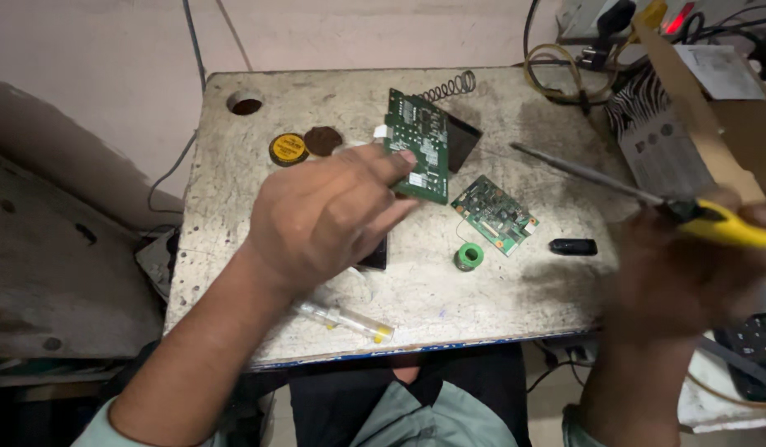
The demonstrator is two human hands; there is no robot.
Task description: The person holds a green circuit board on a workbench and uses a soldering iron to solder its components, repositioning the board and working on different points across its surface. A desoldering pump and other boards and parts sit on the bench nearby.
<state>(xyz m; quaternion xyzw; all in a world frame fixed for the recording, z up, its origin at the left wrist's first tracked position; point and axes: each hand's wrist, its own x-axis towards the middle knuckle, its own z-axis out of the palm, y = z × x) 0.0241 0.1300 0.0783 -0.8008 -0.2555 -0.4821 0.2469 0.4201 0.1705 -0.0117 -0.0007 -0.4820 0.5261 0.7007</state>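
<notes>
My left hand (329, 217) grips a green circuit board (419, 142) by its lower edge and holds it tilted above the worn white table (499, 306). My right hand (689, 273) is blurred at the right and is closed on a soldering iron with a yellow handle (726, 225). Its long metal tip (573, 170) points left toward the boards. A second, smaller green circuit board (494, 214) lies flat on the table between the two hands. A small green spool of solder wire (469, 256) sits just below it.
On the table lie a round yellow tin (288, 149), a brown lid (323, 140), a coiled spring (451, 86), a black stick-shaped device (573, 247) and a clear syringe (343, 319). Cardboard (697, 116) and cables (565, 66) crowd the right back corner. The tabletop has a hole (245, 103).
</notes>
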